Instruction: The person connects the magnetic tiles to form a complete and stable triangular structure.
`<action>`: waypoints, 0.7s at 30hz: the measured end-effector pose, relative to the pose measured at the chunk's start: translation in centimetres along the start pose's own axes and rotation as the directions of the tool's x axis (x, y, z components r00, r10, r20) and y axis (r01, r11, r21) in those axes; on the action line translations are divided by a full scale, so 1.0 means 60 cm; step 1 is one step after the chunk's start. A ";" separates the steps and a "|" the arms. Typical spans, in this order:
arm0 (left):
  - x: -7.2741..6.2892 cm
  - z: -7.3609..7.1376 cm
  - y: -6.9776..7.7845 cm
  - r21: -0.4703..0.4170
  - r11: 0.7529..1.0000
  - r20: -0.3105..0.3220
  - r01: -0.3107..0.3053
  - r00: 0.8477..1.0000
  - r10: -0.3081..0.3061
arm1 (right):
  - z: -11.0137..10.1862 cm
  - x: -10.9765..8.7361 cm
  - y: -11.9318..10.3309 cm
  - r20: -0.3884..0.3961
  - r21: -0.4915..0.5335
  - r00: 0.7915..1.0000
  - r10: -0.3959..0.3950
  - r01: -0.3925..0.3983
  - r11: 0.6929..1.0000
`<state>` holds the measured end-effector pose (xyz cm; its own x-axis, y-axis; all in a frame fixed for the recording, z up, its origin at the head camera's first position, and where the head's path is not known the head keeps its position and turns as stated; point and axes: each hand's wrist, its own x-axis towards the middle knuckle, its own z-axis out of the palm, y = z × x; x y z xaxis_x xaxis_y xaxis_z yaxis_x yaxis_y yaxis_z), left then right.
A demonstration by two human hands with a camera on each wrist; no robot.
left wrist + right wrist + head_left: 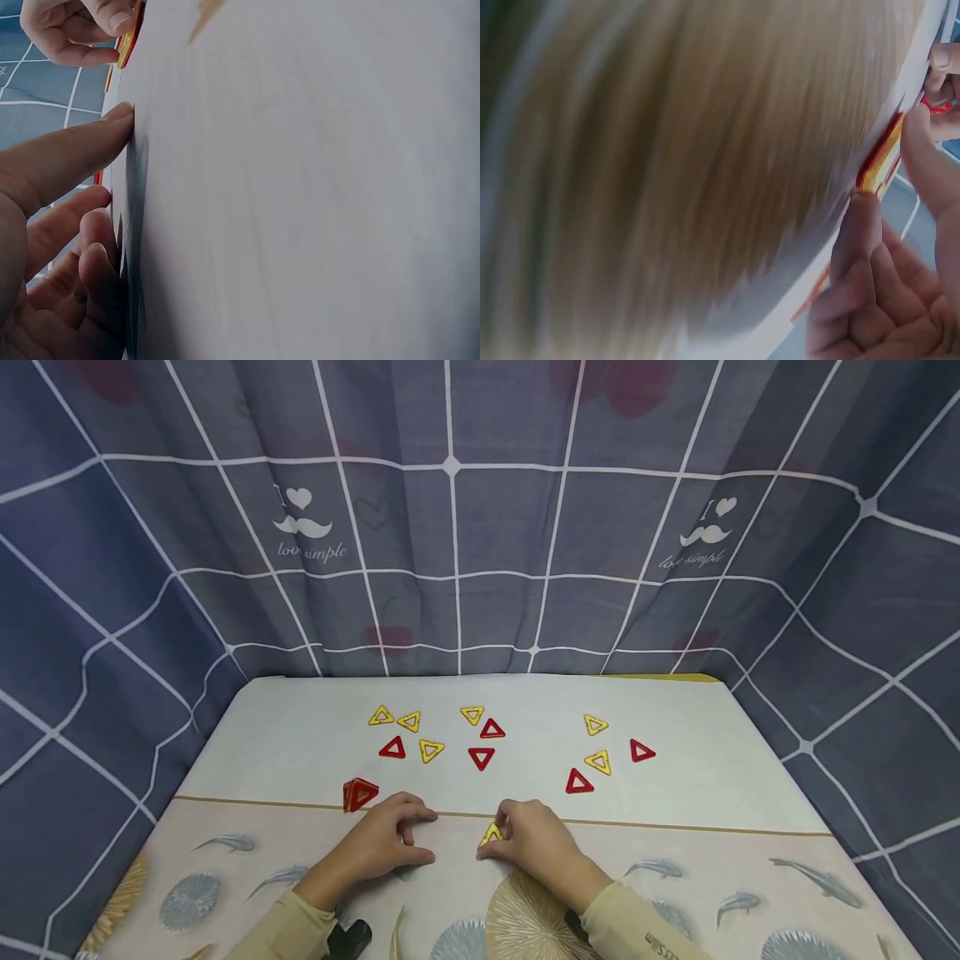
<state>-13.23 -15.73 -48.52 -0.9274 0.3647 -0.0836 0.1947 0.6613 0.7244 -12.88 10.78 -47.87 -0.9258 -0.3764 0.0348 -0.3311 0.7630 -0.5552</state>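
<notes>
My right hand (536,837) pinches a hollow yellow triangle (492,834) between thumb and fingers, low over the patterned cloth. In the right wrist view a red layer shows along the edge of this triangle (881,161). My left hand (390,837) is low at the cloth to the left, thumb and index finger apart, with nothing between them. Behind its knuckles lies a cluster of overlapping red triangles (361,793). In the left wrist view the left thumb (82,154) points toward the right hand (71,30).
Several loose triangles lie on the white strip beyond my hands: a left group with a red triangle (392,747), a middle pair of reds near a yellow triangle (472,715), and a right group with a yellow triangle (597,762). A checked curtain (495,527) surrounds the table's far sides.
</notes>
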 end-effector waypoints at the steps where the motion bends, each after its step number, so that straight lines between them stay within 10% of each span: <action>1: 0.000 0.000 0.000 -0.002 1.000 0.000 0.002 1.000 -0.002 | 0.000 -0.001 0.000 0.004 0.013 1.000 0.005 -0.005 1.000; 12: 0.001 0.000 -0.001 -0.009 1.000 0.006 0.025 1.000 -0.025 | -0.022 0.001 0.033 0.148 0.324 0.988 -0.041 -0.009 0.946; 21: 0.002 0.000 -0.001 -0.042 0.999 0.016 0.035 0.999 -0.034 | -0.022 0.004 0.050 0.133 0.307 0.985 -0.112 0.067 0.949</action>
<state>-13.34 -15.71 -48.56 -0.9284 0.3520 -0.1191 0.1488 0.6459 0.7488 -14.33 13.69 -48.42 -0.8504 -0.5259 -0.0137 -0.3199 0.5377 -0.7801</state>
